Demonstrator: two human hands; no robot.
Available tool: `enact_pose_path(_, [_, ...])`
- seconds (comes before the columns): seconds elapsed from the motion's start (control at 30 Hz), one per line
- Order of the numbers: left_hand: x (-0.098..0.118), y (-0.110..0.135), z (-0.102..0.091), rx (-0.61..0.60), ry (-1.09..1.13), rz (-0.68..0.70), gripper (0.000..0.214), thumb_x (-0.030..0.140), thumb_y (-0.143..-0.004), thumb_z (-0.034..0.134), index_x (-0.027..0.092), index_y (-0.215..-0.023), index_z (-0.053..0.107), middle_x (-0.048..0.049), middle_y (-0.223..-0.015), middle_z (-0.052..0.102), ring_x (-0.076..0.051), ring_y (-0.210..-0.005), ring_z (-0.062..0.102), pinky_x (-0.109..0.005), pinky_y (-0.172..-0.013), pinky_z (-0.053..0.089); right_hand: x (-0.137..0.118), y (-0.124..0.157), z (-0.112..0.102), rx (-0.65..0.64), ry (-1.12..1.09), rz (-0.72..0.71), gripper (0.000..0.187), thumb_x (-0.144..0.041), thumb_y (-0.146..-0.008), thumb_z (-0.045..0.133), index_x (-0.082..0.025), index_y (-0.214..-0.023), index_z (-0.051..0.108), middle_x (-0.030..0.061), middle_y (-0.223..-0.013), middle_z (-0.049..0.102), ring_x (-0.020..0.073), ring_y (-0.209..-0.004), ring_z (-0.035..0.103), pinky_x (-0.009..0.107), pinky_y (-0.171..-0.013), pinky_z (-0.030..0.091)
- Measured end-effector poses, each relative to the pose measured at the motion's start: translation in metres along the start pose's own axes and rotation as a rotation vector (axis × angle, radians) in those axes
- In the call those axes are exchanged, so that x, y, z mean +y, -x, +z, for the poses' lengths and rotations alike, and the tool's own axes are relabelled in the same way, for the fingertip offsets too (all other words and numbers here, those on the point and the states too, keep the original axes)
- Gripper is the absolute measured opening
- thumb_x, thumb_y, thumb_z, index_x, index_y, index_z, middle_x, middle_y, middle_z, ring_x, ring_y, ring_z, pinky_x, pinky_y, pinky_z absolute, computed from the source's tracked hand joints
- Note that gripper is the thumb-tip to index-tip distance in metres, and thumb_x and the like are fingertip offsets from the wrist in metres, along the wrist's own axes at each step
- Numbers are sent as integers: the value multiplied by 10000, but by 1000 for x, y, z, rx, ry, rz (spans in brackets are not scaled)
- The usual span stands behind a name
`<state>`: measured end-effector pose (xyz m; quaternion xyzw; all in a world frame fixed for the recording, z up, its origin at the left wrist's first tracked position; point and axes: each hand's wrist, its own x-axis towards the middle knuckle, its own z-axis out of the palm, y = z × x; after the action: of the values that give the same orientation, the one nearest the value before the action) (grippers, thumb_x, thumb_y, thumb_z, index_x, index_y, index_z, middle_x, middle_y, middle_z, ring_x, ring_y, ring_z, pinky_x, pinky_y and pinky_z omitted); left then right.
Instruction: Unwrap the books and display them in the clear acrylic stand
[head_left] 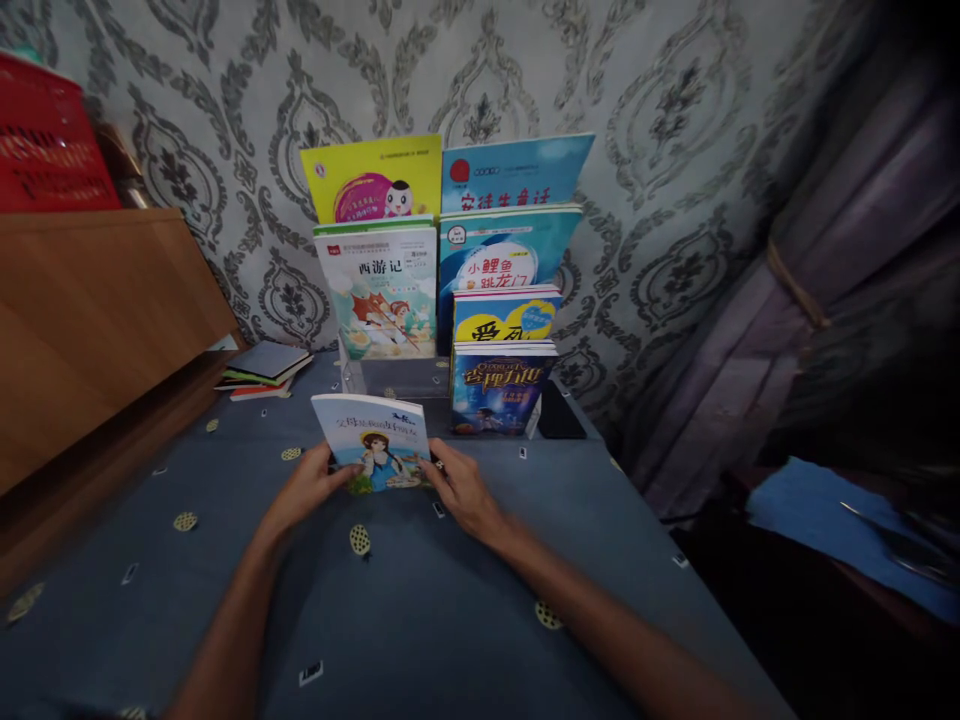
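Note:
Between my two hands a thin book (382, 440) with a pale cover and a drawn girl in a yellow hat stands tilted over the cloth. My left hand (315, 485) grips its left edge, thumb on the cover. At the right edge my right hand (461, 485) holds it the same way, a dark ring on one finger. Just behind is a clear tiered stand (352, 378) with books in two columns. A white-green book (379, 295) fronts the left column, below a yellow one (371, 178). On the right, a dark blue book (499, 390) stands lowest.
A small pile of books (262, 370) lies at the back left beside a wooden board (105, 300). On that board sits a red box (49, 140). A flat black object (561, 412) rests right of the stand. A tied curtain (720, 370) hangs at the right.

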<state>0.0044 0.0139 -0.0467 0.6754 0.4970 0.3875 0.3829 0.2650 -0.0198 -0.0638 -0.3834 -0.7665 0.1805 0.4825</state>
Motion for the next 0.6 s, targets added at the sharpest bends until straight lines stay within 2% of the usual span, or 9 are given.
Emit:
enact_pose_path(0.2, [2,1,2,-20,-4,-15,469,459,-737,754,142,-1078,701,-138,-1151,759,-322,-1014,717,-446,-881,582,7,5,9,61,20,-38,194,-287,-1047,430,-210,-1061,607,63,-940,692,188,-828,664,282,-749,530])
enact_pose_path(0.37, [6,1,3,38,-3,-13,451,429,-707,776,160,-1061,700,-128,-1131,767,-319,-1012,717,-442,-883,580,11,6,11,65,26,-58,216,-289,-1052,428,-205,-1105,620,71,-949,704,195,-847,675,290,-764,539])
enact_pose_path(0.6, [3,-4,4,129,-72,13,477,503,-709,759,151,-1027,707,-130,-1056,779,-311,-927,721,-432,-840,573,15,-6,8,49,45,-115,248,-263,-1047,428,-209,-1189,624,98,-1022,721,221,-919,691,330,-810,563])
